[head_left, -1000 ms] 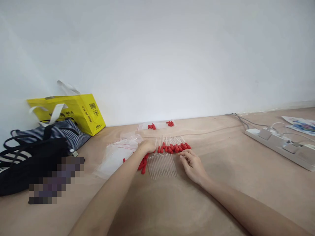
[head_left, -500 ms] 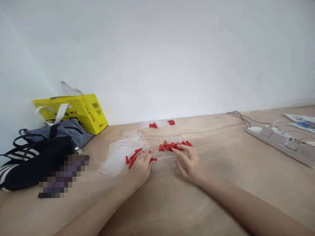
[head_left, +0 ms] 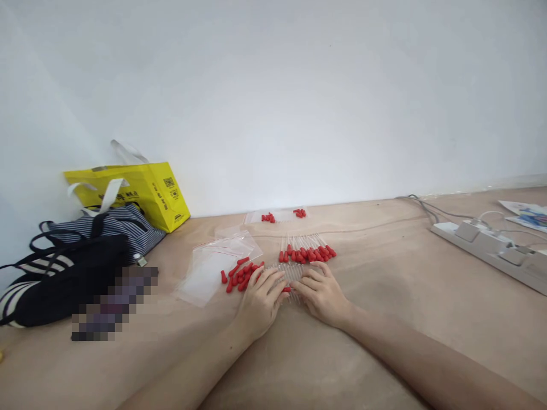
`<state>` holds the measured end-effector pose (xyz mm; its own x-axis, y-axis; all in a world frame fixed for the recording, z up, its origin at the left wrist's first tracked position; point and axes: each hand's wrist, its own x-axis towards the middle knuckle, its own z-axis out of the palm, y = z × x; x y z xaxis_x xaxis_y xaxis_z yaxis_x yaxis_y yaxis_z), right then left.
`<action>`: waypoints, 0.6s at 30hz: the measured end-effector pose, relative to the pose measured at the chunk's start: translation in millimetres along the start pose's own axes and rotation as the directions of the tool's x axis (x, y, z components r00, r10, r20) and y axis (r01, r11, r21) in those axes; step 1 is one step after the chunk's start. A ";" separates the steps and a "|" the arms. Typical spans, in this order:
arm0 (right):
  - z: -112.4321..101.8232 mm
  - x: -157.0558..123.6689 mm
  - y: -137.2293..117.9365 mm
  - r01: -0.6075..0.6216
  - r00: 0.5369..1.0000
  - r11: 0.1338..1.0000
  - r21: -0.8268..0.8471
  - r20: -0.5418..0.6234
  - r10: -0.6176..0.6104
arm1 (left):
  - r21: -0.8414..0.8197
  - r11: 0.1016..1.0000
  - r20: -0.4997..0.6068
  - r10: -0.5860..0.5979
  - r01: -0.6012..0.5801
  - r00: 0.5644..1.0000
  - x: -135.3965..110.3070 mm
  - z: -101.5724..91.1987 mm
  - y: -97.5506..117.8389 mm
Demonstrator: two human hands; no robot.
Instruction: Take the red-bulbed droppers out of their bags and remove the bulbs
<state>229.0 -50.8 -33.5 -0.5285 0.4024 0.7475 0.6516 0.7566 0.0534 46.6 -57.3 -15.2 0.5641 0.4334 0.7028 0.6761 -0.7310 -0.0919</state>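
My left hand (head_left: 261, 299) is closed, pinching a red rubber bulb (head_left: 286, 289) whose end shows past the fingertips. My right hand (head_left: 323, 293) has its fingers curled right beside that bulb; what they pinch is hidden. Under and between both hands lies a row of clear thin dropper tubes (head_left: 287, 272). Just beyond, several droppers with red bulbs fitted (head_left: 305, 254) lie side by side, tubes pointing away. Left of my left hand is a pile of loose red bulbs (head_left: 239, 276).
Clear zip bags (head_left: 205, 273) lie on the left. Another bag with red bulbs (head_left: 277, 216) is by the wall. Far left are a yellow bag (head_left: 171, 196), a striped bag (head_left: 128, 228) and a black bag (head_left: 94, 262). A power strip (head_left: 491, 245) with cables sits at right.
My left hand has moved right from the loose bulbs, bringing a bulb over the clear tubes. My right hand has drawn slightly nearer, its fingers now curled in by the bulb.
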 end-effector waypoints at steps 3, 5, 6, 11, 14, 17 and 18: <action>-0.1 1.1 -1.5 0.008 1.000 1.000 -0.001 -0.024 -0.008 | 0.010 1.000 -0.015 0.013 -0.013 1.000 -1.2 1.9 -0.8; -0.3 1.7 -2.1 0.012 0.999 1.000 -0.009 -0.034 -0.012 | 0.014 1.000 -0.018 0.010 -0.009 1.000 -1.8 2.5 -0.8; -0.5 1.8 -2.3 0.016 0.999 1.000 -0.014 -0.036 -0.016 | 0.017 1.000 -0.017 0.003 -0.003 1.000 -2.1 2.5 -0.7; -4.1 1.8 -2.8 0.043 0.997 0.999 -0.012 -0.057 -0.043 | 0.045 0.999 -0.002 -0.005 0.005 1.000 -3.9 -1.1 0.3; -7.6 1.7 -2.8 0.067 0.995 0.998 0.011 -0.079 -0.066 | 0.047 0.999 0.014 0.014 -0.015 1.000 -4.6 -3.6 0.7; -10.5 1.1 -2.8 0.076 0.994 0.997 0.011 -0.084 -0.074 | 0.047 0.999 0.023 0.023 -0.024 0.999 -4.9 -4.8 0.9; -11.4 0.9 -2.9 0.074 0.994 0.997 0.011 -0.083 -0.073 | 0.048 0.998 0.019 0.026 -0.026 0.999 -4.9 -4.8 0.9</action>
<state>232.9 -58.5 -25.5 -0.5275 0.3019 0.7941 0.6048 0.7898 0.1015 42.1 -62.6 -15.3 0.5902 0.4246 0.6866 0.6830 -0.7160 -0.1444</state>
